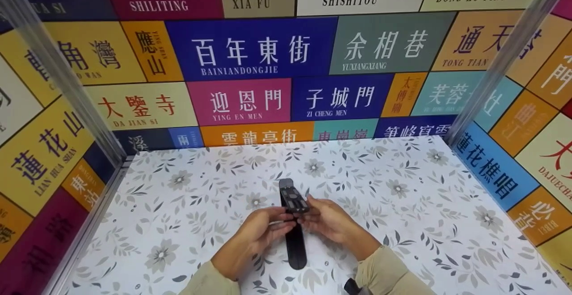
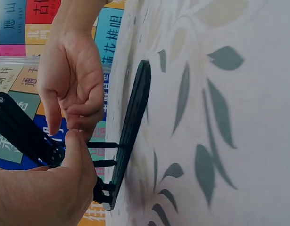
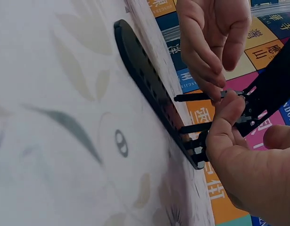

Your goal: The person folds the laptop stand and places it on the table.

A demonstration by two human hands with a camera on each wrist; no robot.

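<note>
A black folding stand point(image 1: 296, 252) lies on the table in front of me, its long flat base pointing toward me. Its slotted upper section point(image 1: 293, 199) is hinged up at an angle from the far end. Thin black rods point(image 2: 104, 163) span the gap between the two parts in the left wrist view. My left hand point(image 1: 263, 229) holds the raised section's near end from the left, thumb and fingertips at the rods. From the right, my right hand point(image 1: 330, 219) pinches the same end. The fingertips of both hands meet there and partly hide the rods.
The table point(image 1: 214, 174) wears a white cover with grey leaves and flowers. Colourful sign-printed panels point(image 1: 250, 49) close it in at the back and both sides, with clear corner strips point(image 1: 505, 49) between them. A small black object point(image 1: 351, 287) sits by the right sleeve.
</note>
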